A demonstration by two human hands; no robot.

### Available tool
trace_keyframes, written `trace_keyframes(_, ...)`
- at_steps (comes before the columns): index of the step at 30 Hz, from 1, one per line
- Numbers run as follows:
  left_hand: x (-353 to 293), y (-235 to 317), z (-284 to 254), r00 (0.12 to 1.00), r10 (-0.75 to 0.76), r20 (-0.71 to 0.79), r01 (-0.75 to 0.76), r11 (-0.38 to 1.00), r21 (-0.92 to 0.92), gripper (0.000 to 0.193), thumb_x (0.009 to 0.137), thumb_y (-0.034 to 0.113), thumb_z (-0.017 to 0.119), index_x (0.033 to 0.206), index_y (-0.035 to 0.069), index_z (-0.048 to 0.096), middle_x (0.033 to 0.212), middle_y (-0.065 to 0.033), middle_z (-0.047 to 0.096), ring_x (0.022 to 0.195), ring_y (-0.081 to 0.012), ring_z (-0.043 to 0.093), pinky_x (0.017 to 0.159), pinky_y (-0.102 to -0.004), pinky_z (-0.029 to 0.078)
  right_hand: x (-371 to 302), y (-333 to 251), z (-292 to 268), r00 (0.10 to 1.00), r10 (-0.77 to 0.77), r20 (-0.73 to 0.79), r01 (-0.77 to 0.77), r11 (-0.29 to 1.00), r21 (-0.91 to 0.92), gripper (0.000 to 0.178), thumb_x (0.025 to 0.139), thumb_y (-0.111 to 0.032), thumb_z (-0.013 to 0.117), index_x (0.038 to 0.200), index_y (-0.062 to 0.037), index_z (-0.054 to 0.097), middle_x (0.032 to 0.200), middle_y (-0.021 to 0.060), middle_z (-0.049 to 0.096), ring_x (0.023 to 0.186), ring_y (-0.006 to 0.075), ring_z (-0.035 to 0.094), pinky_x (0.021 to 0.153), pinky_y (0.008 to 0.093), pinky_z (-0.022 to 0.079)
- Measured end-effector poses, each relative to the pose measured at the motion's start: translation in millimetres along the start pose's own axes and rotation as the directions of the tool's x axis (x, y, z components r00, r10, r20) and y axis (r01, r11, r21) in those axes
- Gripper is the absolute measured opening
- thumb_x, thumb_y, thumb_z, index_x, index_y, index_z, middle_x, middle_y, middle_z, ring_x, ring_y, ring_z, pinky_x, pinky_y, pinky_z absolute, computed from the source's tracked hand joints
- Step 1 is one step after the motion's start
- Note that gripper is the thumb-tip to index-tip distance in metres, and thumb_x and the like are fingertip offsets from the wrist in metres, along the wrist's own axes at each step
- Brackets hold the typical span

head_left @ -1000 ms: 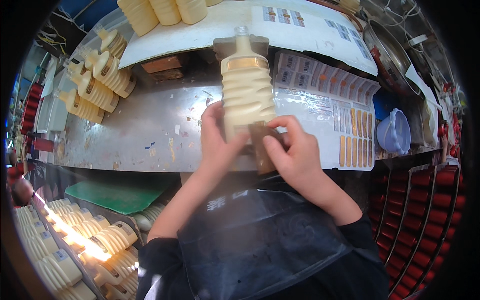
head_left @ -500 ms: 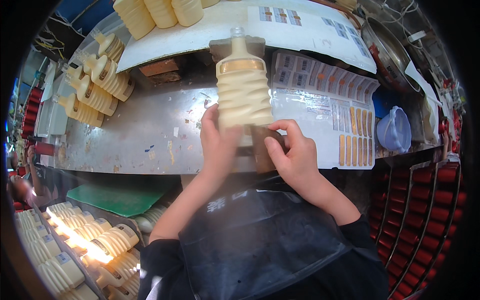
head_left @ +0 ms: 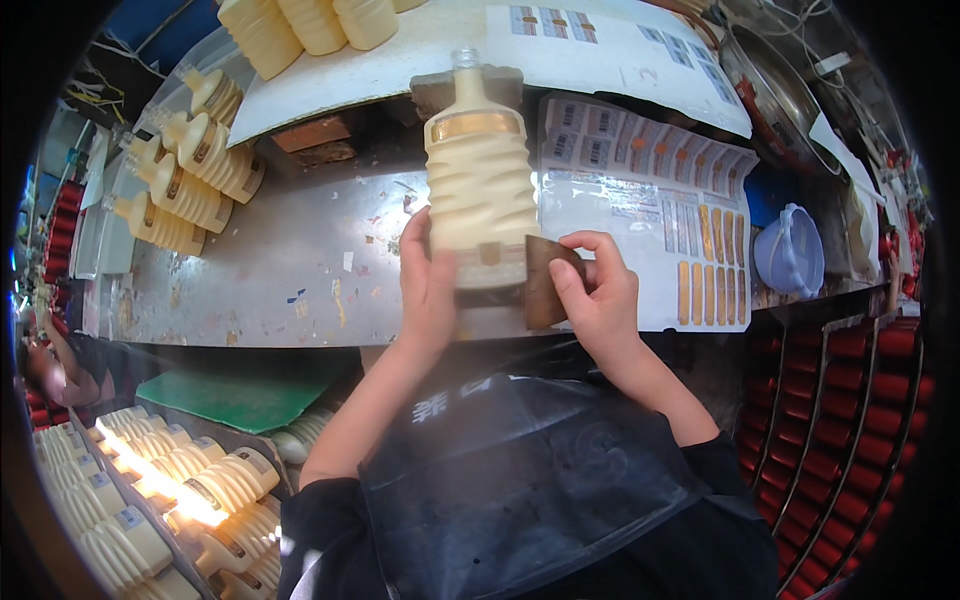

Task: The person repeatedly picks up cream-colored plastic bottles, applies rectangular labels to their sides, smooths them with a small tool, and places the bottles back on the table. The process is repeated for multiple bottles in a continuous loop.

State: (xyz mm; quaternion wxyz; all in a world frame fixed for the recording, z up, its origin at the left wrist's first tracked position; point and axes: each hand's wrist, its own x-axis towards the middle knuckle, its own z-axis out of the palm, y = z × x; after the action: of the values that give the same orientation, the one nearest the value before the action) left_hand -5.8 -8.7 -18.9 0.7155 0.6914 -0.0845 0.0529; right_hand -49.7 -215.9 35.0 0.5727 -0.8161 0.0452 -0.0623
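Note:
A cream, wavy-ribbed bottle (head_left: 481, 185) lies on the metal bench, its clear neck pointing away from me and propped on a grey block (head_left: 425, 96). A gold label (head_left: 478, 124) sits at its shoulder. Near its base is a label strip with a small brownish-gold patch (head_left: 490, 253). My left hand (head_left: 424, 300) grips the bottle's lower left side, the thumb along the top face. Pinched between thumb and fingers of my right hand (head_left: 606, 300) is a flat brown scraper-like piece (head_left: 545, 285), its edge at the bottle's lower right side.
Label sheets (head_left: 645, 190) spread over the right of the bench, near a light-blue bucket (head_left: 790, 252). Several cream bottles (head_left: 185, 185) lean at the left; more fill a crate (head_left: 190, 470) below. A white board (head_left: 400, 70) spans the back. Red cylinders (head_left: 840, 440) are racked at lower right.
The brown piece has moved right, from across the bottle's base to its right side, uncovering the lower label. My left hand has shifted slightly on the bottle, its thumb off the base area.

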Motion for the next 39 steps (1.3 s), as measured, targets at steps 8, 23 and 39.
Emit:
trace_keyframes(8, -6, -3, -8, 0.997, -0.062, 0.034, 0.067, 0.983, -0.173, 0.068, 0.097, 0.024, 0.063, 0.151, -0.005, 0.033, 0.152, -0.0206, 0.040, 0.144, -0.0290, 0.039, 0.121, -0.0409, 0.030, 6, 11, -6, 0.999, 0.046, -0.018, -0.045, 0.999, 0.023, 0.022, 0.097, -0.014, 0.067, 0.115, -0.0052, 0.060, 0.062, 0.0042, 0.065, 0.057, 0.0078, 0.055, 0.057, 0.0268, 0.043)
trace_keyframes(23, 0, 30, -1, 0.888, 0.450, 0.098, -0.400, 0.646, 0.650, 0.079, 0.059, 0.021, 0.094, 0.128, 0.007, 0.059, 0.117, -0.0107, 0.066, 0.113, -0.0320, 0.061, 0.109, -0.0519, 0.039, 2, -50, 7, 0.988, -0.126, 0.083, 0.144, 0.954, -0.262, 0.021, 0.091, -0.019, 0.067, 0.110, -0.0107, 0.063, 0.067, 0.0190, 0.067, 0.063, 0.0419, 0.068, 0.060, 0.0493, 0.055)
trace_keyframes(39, -5, 22, -14, 0.957, 0.288, 0.038, -0.253, 0.762, 0.596, 0.081, 0.060, 0.019, 0.095, 0.131, 0.004, 0.060, 0.121, -0.0121, 0.064, 0.117, -0.0314, 0.059, 0.108, -0.0431, 0.042, 12, -30, -11, 1.000, 0.022, -0.020, -0.025, 0.982, -0.185, 0.020, 0.095, -0.017, 0.065, 0.113, -0.0082, 0.064, 0.061, 0.0127, 0.065, 0.055, 0.0293, 0.068, 0.057, 0.0417, 0.052)
